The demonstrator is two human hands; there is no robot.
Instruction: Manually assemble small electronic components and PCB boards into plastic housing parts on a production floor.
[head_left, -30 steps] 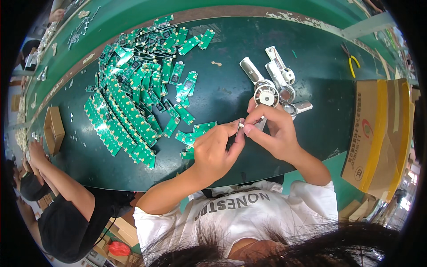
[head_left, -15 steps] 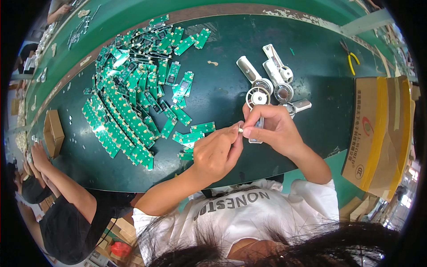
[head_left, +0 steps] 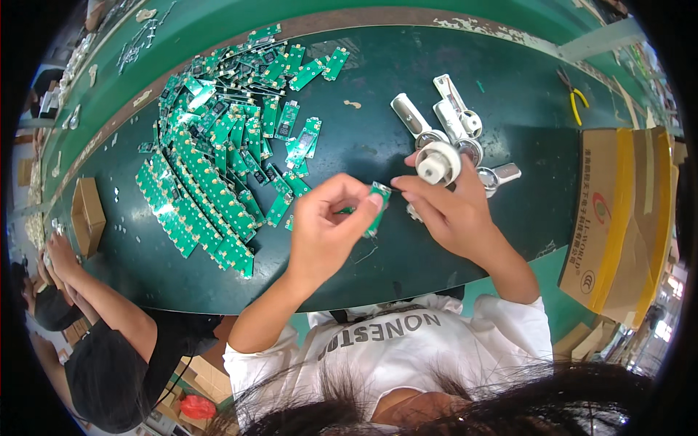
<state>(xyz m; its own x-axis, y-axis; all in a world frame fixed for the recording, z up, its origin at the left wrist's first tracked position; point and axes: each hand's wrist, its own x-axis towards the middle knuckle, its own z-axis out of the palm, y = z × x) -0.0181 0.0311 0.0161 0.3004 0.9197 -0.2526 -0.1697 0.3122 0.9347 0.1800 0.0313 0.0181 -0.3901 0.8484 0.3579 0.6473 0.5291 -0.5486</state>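
My left hand (head_left: 327, 229) pinches a green circuit board (head_left: 379, 211) between thumb and fingers, over the table's near edge. Just right of it, my right hand (head_left: 454, 211) is wrapped around a white handheld fan body (head_left: 436, 166), its round head facing up and its handle mostly hidden by the fingers. The right thumb and index finger point toward the board's upper end; whether they touch it or pinch a thin wire, I cannot tell. Beyond that hand lie several more white fan bodies (head_left: 452, 120), handles and rings crowded together.
A large heap of green circuit boards (head_left: 196, 189) covers the table's left part. Yellow-handled pliers (head_left: 576, 105) lie at the far right, near a big cardboard box (head_left: 607, 225). A small cardboard tray (head_left: 89, 218) and a co-worker's arm (head_left: 109, 294) are on the left.
My hands have parted from a shared pinch on a small pale piece. The left now holds a circuit board; the right has lifted and tilted a fan body that was lying beneath it.
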